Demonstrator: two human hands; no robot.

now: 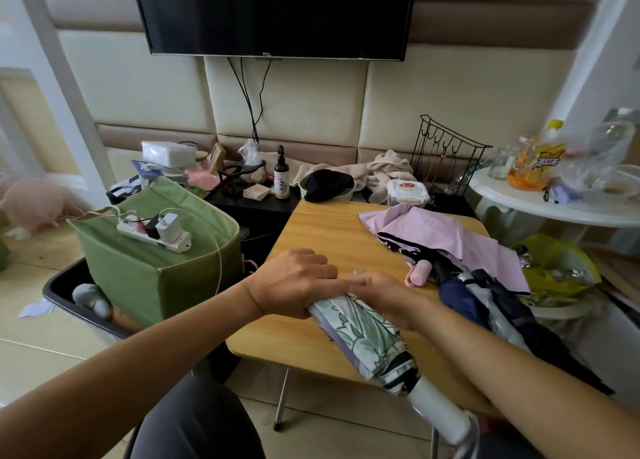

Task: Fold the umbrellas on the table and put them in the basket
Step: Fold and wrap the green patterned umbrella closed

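A folded umbrella with a green leaf print (363, 337) lies slanted on the wooden table (332, 230), its white handle (438, 413) pointing toward me. My left hand (294, 282) grips its far tip end. My right hand (384, 295) wraps over the canopy just beside the left. A pink umbrella (450, 236) lies loose at the table's right, with a dark blue umbrella (460, 295) and a black one (540, 334) beside it. A black basket (59, 292) sits on the floor at left.
A green fabric box (145, 261) with a white power strip (152, 236) on top stands in the black basket. A cluttered black shelf (256, 202) runs behind the table. A white round table (554, 202) with bottles is at right, a yellow bag (554, 264) below it.
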